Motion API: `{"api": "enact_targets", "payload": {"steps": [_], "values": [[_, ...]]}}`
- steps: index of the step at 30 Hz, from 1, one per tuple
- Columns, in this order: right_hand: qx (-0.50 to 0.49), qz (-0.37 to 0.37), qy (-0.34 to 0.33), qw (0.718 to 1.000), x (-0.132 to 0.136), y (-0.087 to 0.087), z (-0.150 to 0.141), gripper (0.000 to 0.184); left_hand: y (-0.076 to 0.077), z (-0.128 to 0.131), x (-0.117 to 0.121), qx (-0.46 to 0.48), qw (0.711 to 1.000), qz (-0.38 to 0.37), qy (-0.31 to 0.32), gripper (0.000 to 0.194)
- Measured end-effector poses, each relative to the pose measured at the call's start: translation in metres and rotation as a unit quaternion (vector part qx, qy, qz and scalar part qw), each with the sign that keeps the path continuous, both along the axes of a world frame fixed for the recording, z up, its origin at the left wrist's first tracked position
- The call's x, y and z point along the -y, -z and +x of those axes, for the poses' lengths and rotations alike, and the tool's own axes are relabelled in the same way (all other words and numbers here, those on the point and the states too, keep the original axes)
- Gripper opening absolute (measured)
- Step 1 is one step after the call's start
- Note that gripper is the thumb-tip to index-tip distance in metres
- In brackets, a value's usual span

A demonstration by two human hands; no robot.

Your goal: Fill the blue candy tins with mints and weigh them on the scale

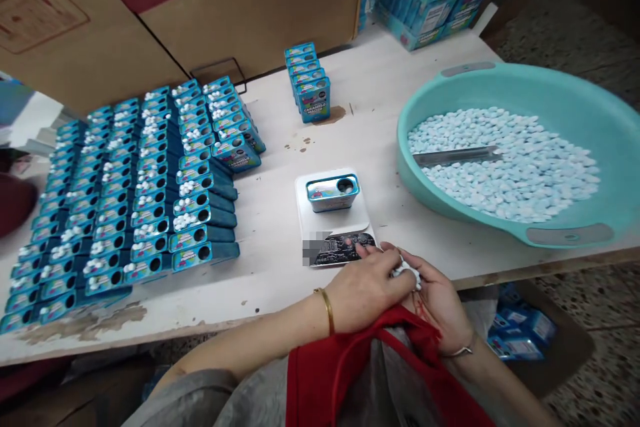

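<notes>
Small white and pale blue candies [411, 272] lie in the cupped palm of my right hand [443, 303], at the table's front edge. My left hand [365, 287] reaches across with curled fingers closed at those candies; its fingertips are partly hidden. Just beyond my hands stands a white digital scale [310, 223] with a dark panel, its reading partly blurred out. On the scale's plate sits a blue candy tin [333, 195], its round hole facing up at the right end of the top.
A turquoise basin [465, 213] of candies, with a metal scoop [457, 155] in it, stands at the right. Rows of blue tins [150, 193] fill the left, many with candies on top. Several tins [314, 99] and wrapped packs [430, 0] stand behind, near a cardboard box [240, 20].
</notes>
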State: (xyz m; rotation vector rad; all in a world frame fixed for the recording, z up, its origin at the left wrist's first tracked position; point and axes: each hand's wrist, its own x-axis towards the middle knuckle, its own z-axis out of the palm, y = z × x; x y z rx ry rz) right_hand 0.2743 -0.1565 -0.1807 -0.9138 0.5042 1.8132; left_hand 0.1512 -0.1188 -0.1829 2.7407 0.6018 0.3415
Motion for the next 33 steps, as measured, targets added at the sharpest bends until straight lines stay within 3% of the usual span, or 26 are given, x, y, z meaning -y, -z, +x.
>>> {"api": "enact_targets", "payload": {"steps": [8, 11, 14, 18, 22, 28, 33], "values": [[-0.01, 0.02, 0.004, 1.0, 0.008, 0.0, 0.0, 0.019, 0.002, -0.006, 0.005, 0.024, 1.0, -0.018, -0.004, 0.019], [-0.02, 0.031, 0.006, 0.999, 0.007, 0.004, -0.001, 0.018, -0.009, -0.009, 0.0, 0.063, 0.996, -0.068, 0.0, 0.022], [-0.029, 0.049, 0.034, 0.998, 0.003, 0.006, -0.004, 0.016, -0.03, -0.015, -0.019, 0.143, 0.983, -0.112, -0.023, 0.019], [-0.015, 0.07, 0.072, 0.995, -0.006, 0.001, -0.009, 0.019, -0.057, -0.025, -0.061, 0.215, 0.966, -0.057, -0.135, 0.012], [-0.013, 0.059, 0.07, 0.996, -0.011, -0.005, -0.008, 0.02, -0.066, -0.032, -0.095, 0.18, 0.968, -0.016, -0.176, 0.01], [-0.007, 0.037, 0.076, 0.996, -0.014, -0.01, -0.005, 0.024, -0.062, -0.034, -0.105, 0.147, 0.972, 0.005, -0.185, 0.007], [-0.006, 0.031, 0.065, 0.997, -0.017, -0.014, -0.005, 0.024, -0.069, -0.034, -0.108, 0.166, 0.969, 0.005, -0.183, 0.004]]}}
